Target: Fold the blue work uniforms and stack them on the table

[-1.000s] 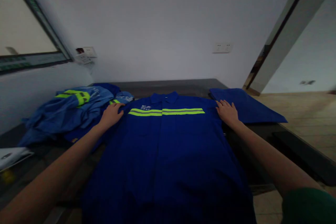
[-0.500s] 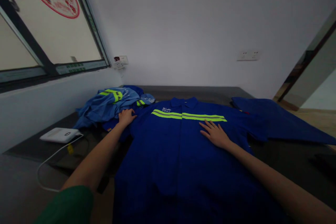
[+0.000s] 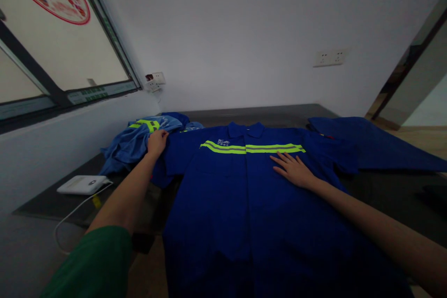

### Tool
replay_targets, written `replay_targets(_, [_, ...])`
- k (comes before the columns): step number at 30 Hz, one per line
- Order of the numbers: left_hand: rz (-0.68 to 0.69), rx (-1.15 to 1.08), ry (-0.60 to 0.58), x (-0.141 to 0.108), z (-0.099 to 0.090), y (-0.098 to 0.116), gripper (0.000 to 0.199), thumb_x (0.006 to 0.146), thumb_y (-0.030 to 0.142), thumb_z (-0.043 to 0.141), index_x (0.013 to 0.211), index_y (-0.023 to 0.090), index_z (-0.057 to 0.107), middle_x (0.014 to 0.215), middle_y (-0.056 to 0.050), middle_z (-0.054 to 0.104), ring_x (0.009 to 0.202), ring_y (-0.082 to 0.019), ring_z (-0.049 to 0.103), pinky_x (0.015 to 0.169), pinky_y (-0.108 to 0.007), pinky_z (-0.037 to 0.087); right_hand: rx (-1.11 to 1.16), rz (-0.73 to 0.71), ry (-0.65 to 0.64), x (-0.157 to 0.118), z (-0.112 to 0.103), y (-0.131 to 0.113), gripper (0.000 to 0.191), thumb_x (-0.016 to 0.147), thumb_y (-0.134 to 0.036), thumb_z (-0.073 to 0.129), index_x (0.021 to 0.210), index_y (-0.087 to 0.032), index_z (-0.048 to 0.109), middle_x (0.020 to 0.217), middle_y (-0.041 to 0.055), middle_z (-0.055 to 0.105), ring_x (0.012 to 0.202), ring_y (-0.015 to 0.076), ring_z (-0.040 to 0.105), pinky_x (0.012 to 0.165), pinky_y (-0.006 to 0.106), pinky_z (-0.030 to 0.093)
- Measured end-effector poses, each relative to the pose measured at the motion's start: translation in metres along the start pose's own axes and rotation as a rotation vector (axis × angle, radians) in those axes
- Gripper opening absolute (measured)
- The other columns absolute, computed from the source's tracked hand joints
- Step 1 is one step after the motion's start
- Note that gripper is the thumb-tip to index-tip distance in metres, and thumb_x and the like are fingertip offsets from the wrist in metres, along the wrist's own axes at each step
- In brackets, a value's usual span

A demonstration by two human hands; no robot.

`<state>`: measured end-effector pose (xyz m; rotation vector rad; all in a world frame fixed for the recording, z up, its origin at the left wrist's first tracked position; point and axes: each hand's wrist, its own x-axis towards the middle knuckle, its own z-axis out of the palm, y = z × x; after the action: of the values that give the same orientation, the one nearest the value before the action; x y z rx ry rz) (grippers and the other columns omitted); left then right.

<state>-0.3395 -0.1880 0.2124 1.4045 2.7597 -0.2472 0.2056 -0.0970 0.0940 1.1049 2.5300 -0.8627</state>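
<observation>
A dark blue short-sleeved work shirt [image 3: 216,195] lies spread front side up, its collar toward the wall. A yellow-green reflective band [image 3: 226,149] crosses its chest, with white lettering above the band on the left. My left hand [image 3: 158,142] is closed, its fingertips pinching the outer edge of the left-lying sleeve, which is drawn out sideways. My right hand [image 3: 293,168] rests flat on the right side of the chest, fingers spread, just below the band. The shirt's lower part hangs in shadow toward me.
Beside my left hand is a crumpled pile of lighter blue clothes [image 3: 134,142] with reflective strips. A white power bank [image 3: 84,185] with a cable lies at the dark table's [image 3: 279,111] left edge. Dark blue folded cloth [image 3: 373,144] lies to the right. Wall and window border the table.
My left hand has moved outward to the left, and the sleeve is now stretched straighter. My right hand stays flat on the chest. The view has shifted slightly.
</observation>
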Motion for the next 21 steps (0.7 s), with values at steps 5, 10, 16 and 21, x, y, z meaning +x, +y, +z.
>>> replay_targets(5, [0.158,0.070,0.033,-0.010,-0.008,0.030,0.035,0.086,0.019,0.043,0.116,0.017,0.061,0.117,-0.014,0.061,0.113,-0.028,0.054,0.097,-0.041,0.042,0.025,-0.012,-0.041,0.006,-0.013,-0.017,0.054,0.095,-0.046,0.038,0.145,-0.026,0.038,0.155,0.0099,0.028,0.141,0.0359,0.025,0.104,0.066,0.029])
replay_targets(10, [0.360,0.123,-0.230,-0.065,0.020,0.081,0.043,0.090,0.022,0.039,0.131,0.018,0.053,0.136,-0.013,0.052,0.129,-0.027,0.045,0.108,-0.041,0.034,0.135,-0.174,0.051,0.011,-0.031,-0.069,0.054,0.095,-0.044,0.042,0.143,-0.019,0.043,0.151,0.0143,0.035,0.140,0.0311,0.030,0.109,0.054,0.032])
replay_targets(16, [0.268,0.155,-0.412,-0.091,0.058,0.061,0.050,0.097,0.041,0.031,0.144,0.026,0.039,0.149,-0.012,0.039,0.138,-0.031,0.035,0.105,-0.051,0.034,0.216,-0.403,-0.068,-0.007,-0.030,-0.125,0.059,0.093,-0.060,0.038,0.144,-0.032,0.039,0.155,0.0077,0.028,0.143,0.0334,0.021,0.108,0.063,0.025])
replay_targets(21, [0.291,0.144,-0.470,-0.064,0.064,0.023,0.055,0.097,0.050,0.028,0.148,0.029,0.030,0.155,-0.011,0.026,0.144,-0.028,0.021,0.111,-0.053,0.022,0.183,-0.447,-0.062,-0.014,-0.016,-0.125,0.057,0.095,-0.058,0.033,0.146,-0.034,0.034,0.155,0.0056,0.026,0.144,0.0297,0.018,0.113,0.060,0.014])
